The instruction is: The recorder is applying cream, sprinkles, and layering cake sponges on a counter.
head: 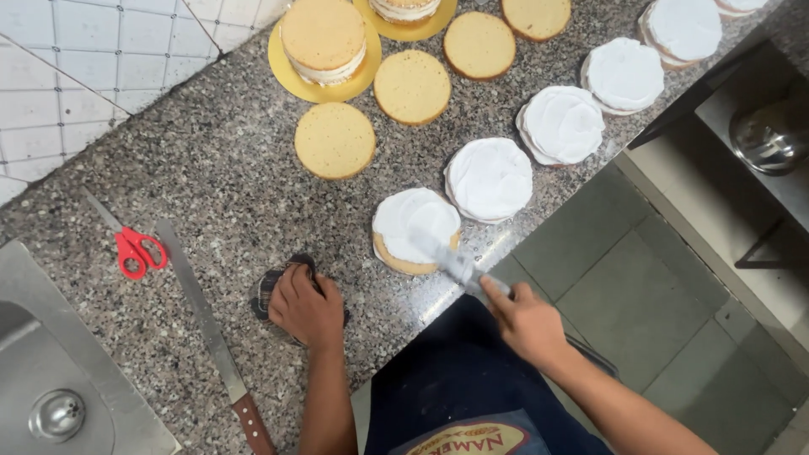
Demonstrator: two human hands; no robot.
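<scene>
The spatula (451, 263) is blurred. A dark object (274, 291) is mostly hidden under the left hand (305, 310). Cakes (742, 7) at one o'clock are cut off.

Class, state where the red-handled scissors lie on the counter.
The red-handled scissors lie at the left of the granite counter, between the tiled wall and the long knife.

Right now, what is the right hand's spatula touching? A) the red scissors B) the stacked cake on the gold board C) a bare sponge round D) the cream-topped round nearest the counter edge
D: the right hand holds a spatula whose blade lies on the cream-topped round nearest the counter edge. The red scissors lie far off to the left, and the left hand rests on a dark object on the counter.
</scene>
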